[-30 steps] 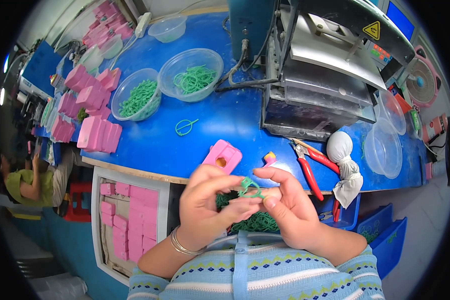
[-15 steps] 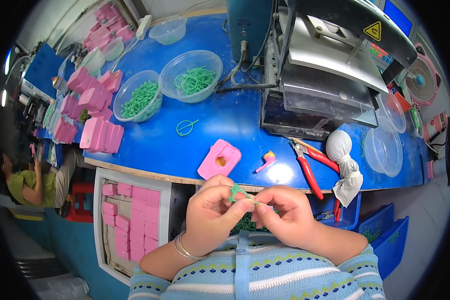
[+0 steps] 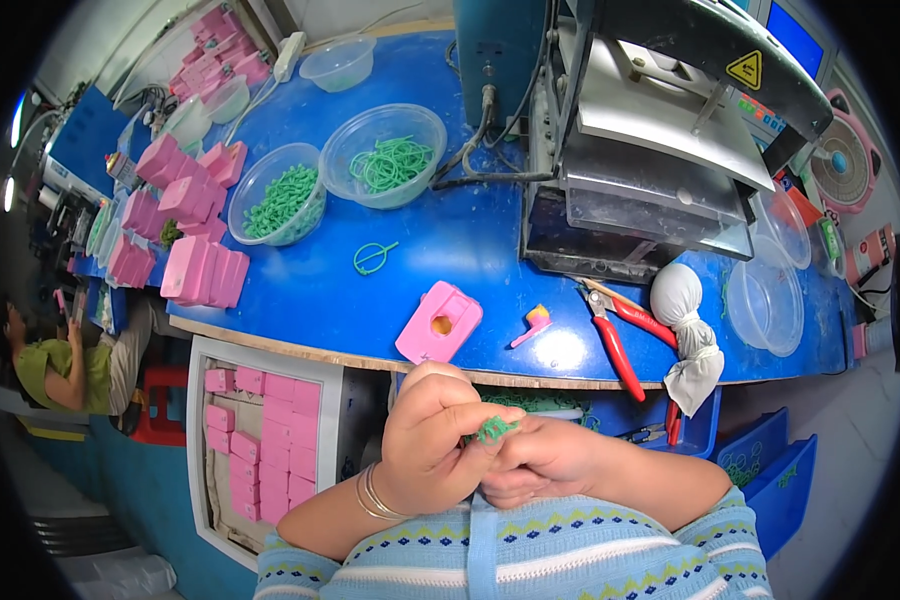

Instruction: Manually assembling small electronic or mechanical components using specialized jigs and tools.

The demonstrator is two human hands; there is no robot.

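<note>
In front of my body, my left hand [image 3: 435, 425] pinches a small, knobbly green wax piece [image 3: 496, 430] between thumb and fingers. Close against it, my right hand [image 3: 545, 458] is closed with its fingers curled, and whatever lies inside them is hidden. Just beyond my hands on the blue table [image 3: 530, 240] lies a pink rubber mould block [image 3: 438, 322] with a round hole. A small pink piece with a yellow part [image 3: 535, 325] is to its right. Farther off is a green wax ring with a stem [image 3: 374, 258].
Red-handled cutters [image 3: 617, 350] and a tied white cloth bag [image 3: 682, 310] lie right, by a press machine [image 3: 650, 170]. Bowls of green pieces [image 3: 280, 205] and green rings [image 3: 385, 155] stand left, beside stacked pink blocks [image 3: 205, 270]. A drawer [image 3: 335, 440] holds more blocks.
My hands have come lower and closer together. My right fingers have gone from a fingertip pinch to a curl, and the green piece has shifted down and right in my left hand.
</note>
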